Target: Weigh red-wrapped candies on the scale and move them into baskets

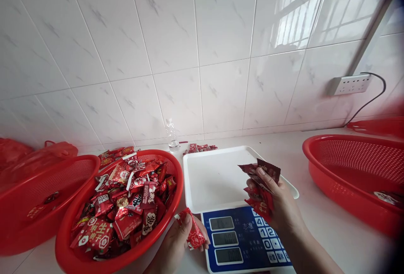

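My left hand [176, 244] is closed on a red snack packet [193, 230] with a flower print, between the full basket and the scale's display panel. Several packets, dark brown and red [260, 200], are bunched in my closed right hand [280, 206], held above the right part of the scale. The digital scale [233, 240] has a blue keypad panel with three small displays and a bare white tray [214, 181] behind it. To my left stands a red plastic basket [178, 181] heaped with small wrapped snacks [126, 206], mostly red.
Another red basket [19, 236] at far left holds a few packets; one at right [337, 185] shows a packet inside. A clear bottle [172, 137] and loose packets [200, 148] sit by the tiled wall. Red bags [47, 156] lie at back left. A power strip [351, 85] is wall-mounted.
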The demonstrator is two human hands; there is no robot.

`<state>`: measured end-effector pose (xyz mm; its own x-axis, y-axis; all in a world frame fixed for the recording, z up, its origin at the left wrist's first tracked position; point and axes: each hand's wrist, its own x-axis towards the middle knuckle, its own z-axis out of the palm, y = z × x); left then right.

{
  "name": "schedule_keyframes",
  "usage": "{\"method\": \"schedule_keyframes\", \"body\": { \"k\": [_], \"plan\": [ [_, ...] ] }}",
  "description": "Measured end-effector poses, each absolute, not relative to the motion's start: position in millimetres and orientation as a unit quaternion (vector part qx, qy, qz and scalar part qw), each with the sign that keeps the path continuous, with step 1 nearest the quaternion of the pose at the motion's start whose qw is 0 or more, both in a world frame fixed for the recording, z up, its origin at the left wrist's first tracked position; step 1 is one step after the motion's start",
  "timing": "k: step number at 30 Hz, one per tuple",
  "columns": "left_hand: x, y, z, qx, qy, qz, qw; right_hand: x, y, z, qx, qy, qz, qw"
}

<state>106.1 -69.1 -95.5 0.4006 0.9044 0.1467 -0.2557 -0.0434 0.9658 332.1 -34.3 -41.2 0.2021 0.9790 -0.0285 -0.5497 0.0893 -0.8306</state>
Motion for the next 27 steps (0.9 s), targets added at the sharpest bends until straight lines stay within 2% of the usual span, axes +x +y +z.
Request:
{"method": "schedule_keyframes", "body": {
  "k": [6, 18, 27],
  "plan": [
    [102.6, -66.9, -99.3, 0.594, 0.308, 0.426, 0.609, 331.3, -34.8, -39.7, -0.372, -0.274, 0.559, 0.688],
    [100.2, -65.4, -95.7, 0.630, 0.322, 0.446, 0.548, 334.9, -35.5, -41.3, -0.422, -0.248, 0.543, 0.682],
    [100.5, -67.3, -91.4, 0.593, 0.347, 0.443, 0.575, 333.3, -34.9, -41.2, -0.429, -0.250, 0.540, 0.680]
  ]
}}
